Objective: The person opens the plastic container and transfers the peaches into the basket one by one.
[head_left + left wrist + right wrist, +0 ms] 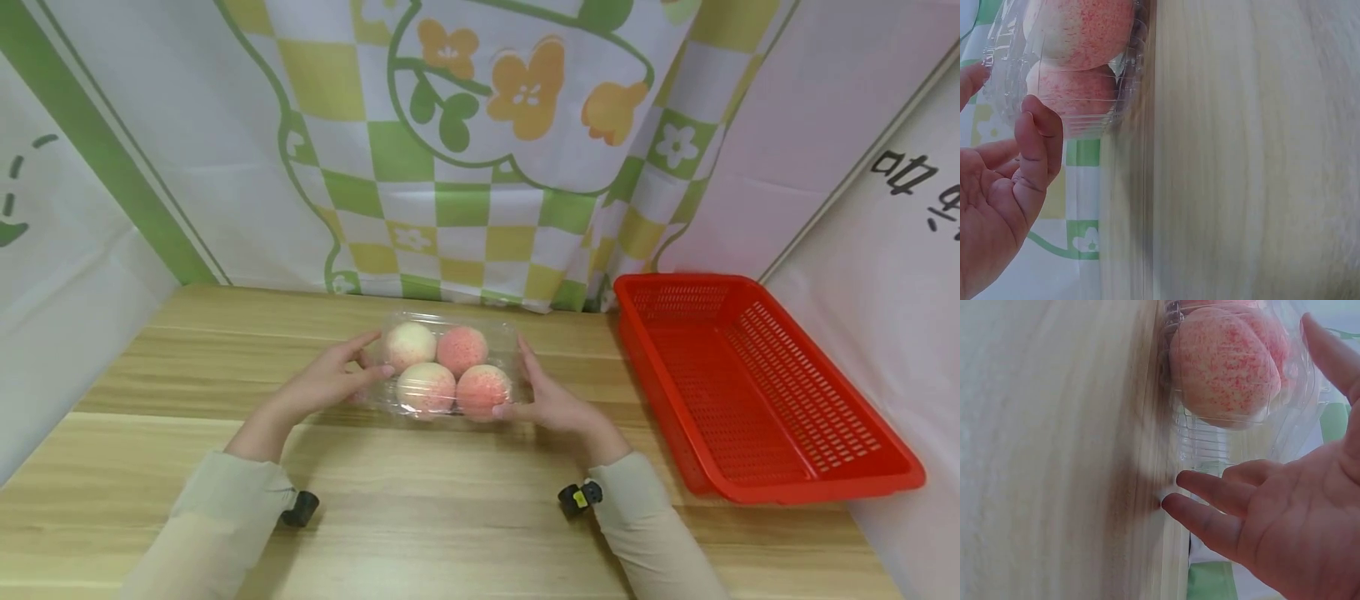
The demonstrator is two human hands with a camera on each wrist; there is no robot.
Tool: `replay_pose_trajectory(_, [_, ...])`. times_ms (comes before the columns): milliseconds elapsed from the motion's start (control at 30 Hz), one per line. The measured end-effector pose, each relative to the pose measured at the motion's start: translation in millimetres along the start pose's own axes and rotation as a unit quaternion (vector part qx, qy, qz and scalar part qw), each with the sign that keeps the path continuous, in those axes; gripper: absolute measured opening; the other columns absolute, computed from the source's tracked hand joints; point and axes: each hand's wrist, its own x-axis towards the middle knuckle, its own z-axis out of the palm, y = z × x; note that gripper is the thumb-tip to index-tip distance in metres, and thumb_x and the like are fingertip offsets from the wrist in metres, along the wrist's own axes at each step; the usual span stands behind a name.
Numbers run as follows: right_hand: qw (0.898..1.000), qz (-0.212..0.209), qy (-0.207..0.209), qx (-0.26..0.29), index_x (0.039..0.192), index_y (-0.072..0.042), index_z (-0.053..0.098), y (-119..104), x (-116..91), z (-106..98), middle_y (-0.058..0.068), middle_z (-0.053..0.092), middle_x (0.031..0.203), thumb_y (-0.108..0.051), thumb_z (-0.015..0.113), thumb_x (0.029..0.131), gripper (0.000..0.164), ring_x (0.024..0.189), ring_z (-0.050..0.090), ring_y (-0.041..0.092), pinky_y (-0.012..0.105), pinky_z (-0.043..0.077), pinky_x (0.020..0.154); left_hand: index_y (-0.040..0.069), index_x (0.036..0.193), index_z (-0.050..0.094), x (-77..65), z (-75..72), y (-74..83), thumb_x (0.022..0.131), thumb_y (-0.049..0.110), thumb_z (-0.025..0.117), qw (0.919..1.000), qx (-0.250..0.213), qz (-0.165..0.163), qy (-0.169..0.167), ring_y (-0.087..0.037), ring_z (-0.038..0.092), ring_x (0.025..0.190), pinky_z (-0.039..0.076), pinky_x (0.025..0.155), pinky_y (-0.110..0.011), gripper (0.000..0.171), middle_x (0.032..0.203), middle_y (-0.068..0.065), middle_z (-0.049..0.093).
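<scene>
Basket [678, 417] stands right of clear box [453, 318], checked cloth [461, 204] behind.

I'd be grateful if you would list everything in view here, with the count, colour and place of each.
Peaches: four, pale and pink, inside the box
Box: one, clear, between the hands
Basket: one, red, at the table's right side
Table: one, light wood, beneath the basket and the box
Backdrop: one, white with green and yellow checks and orange flowers, behind the table
Side sheets: two, mostly white, left and right of the table
Wrist devices: two, black, one at each cuff
Sleeves: two, pale beige, on the forearms
Left hand: one, bare, at the box's left end
Right hand: one, bare, at the box's right end
</scene>
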Motion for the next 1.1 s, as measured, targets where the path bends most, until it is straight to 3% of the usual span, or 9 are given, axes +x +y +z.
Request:
replay_pose_trajectory(300, [1.000, 0.006, 0.006, 0.005, 0.158, -0.022, -0.017, 6, -8, -11, 0.018, -0.008, 0.167, -0.019, 0.076, 0.087, 0.117, 0.152, 0.008, 0.046, 0.061, 0.014, 0.120, 0.004, 0.157, 0.020, 2.0, 11.0, 9.5, 0.095, 0.038, 0.067, 0.9997, -0.016, 0.015, -0.013, -0.013, 0.051, 0.058, 0.045, 0.053, -0.028, 0.086, 0.096, -0.011, 0.053])
replay_pose_trajectory(733, [0.999, 0.016, 0.004, 0.035, 0.157, -0.027, -0.017, 19, -29, -24, 0.013, -0.012, 0.168, -0.013, 0.078, 0.085, 0.120, 0.152, 0.005, 0.046, 0.057, 0.014, 0.121, 0.001, 0.156, 0.022, 4.0, 34.6, 23.4, 0.091, 0.030, 0.073, 0.9983, -0.051, 0.020, -0.017, -0.009, 0.050, 0.054, 0.049, 0.054, -0.027, 0.087, 0.093, -0.010, 0.049])
replay_pose_trajectory(967, [1.000, -0.002, -0.003, 0.031, 0.157, -0.024, -0.019, 25, -41, -33, 0.012, -0.016, 0.167, -0.012, 0.077, 0.086, 0.121, 0.151, 0.005, 0.048, 0.060, 0.016, 0.119, 0.003, 0.156, 0.021, 7.8, 44.1, 24.7, 0.081, 0.027, 0.083, 0.9978, -0.039, 0.044, -0.031, -0.008, 0.044, 0.055, 0.036, 0.050, -0.021, 0.100, 0.093, -0.009, 0.052])
replay_pose_trajectory(1100, [0.999, -0.010, -0.006, 0.033, 0.157, -0.022, -0.020, 28, -46, -36, 0.011, -0.017, 0.167, -0.015, 0.078, 0.086, 0.121, 0.151, 0.005, 0.049, 0.061, 0.016, 0.119, 0.004, 0.157, 0.021, 7.6, 47.2, 24.9, 0.080, 0.022, 0.084, 0.9958, -0.064, 0.051, -0.040, -0.008, 0.044, 0.056, 0.036, 0.051, -0.021, 0.101, 0.094, -0.009, 0.051])
